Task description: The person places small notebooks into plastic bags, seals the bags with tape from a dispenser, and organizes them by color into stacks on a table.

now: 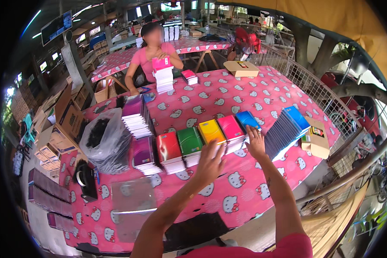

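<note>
A row of spiral notebook stacks runs across the table in front of me: purple (142, 150), red (170, 146), green (189, 142), yellow (210, 129), pink (231, 127) and blue (246, 118). My left hand (210, 163) is raised before the yellow and green stacks with its fingers spread, holding nothing. At the near edge of the blue stack, my right hand (256, 144) has its fingers stretched out and apart; it seems to touch the top notebook. Right of it leans a long pile of blue notebooks (288, 129).
A taller purple stack (135, 116) stands behind the row's left end. Beside it sit a plastic bag (109, 146) and a tape dispenser (87, 185). Cardboard boxes (316, 139) lie right and at the back. Across the pink table (228, 185), a person (148, 60) handles pink notebooks.
</note>
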`<state>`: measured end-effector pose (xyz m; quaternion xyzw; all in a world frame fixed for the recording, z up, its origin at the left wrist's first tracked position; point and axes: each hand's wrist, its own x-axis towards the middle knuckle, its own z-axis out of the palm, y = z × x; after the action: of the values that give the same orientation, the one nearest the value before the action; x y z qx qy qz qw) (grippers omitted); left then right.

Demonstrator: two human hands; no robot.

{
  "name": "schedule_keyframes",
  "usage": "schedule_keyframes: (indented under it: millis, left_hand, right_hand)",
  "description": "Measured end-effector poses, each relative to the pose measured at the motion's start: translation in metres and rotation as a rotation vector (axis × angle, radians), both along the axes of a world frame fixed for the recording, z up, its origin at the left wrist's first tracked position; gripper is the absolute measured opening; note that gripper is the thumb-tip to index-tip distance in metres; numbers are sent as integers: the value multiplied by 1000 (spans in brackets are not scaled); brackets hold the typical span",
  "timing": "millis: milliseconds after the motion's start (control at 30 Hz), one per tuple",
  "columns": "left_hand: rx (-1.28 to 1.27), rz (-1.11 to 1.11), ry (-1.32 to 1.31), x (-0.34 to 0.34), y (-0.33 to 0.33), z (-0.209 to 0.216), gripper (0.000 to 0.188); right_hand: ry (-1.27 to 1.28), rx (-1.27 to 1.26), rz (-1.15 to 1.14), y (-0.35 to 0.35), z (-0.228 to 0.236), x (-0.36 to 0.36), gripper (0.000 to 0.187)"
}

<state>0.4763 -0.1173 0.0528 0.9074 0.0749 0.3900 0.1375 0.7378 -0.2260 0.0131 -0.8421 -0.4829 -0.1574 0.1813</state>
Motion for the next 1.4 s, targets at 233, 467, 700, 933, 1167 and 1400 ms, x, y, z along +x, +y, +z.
schedule_keyframes:
  millis: [233, 467, 700, 933, 1167, 1400]
  left_hand:
    - [72, 89, 23, 95, 35, -13, 37]
    - [-65, -136, 92, -68, -47, -23, 41]
    - [53, 74, 336, -112, -60, -85, 53]
    - [203, 564, 236, -136, 76, -3, 41]
    - [-49, 348, 298, -126, -26, 86, 23]
    - [-403, 299, 611, -38, -50, -50, 52]
  right_hand:
    - [175, 524, -5, -58, 31, -34, 28]
    - [331, 288, 708, -86, -75, -91, 23]
    - [437, 359, 563, 8, -20, -136, 43]
    - [71, 162, 683, 95, 28, -184, 42]
    - [659, 85, 883, -55, -65, -108, 39]
    - [603, 126, 529, -20, -46, -100, 37]
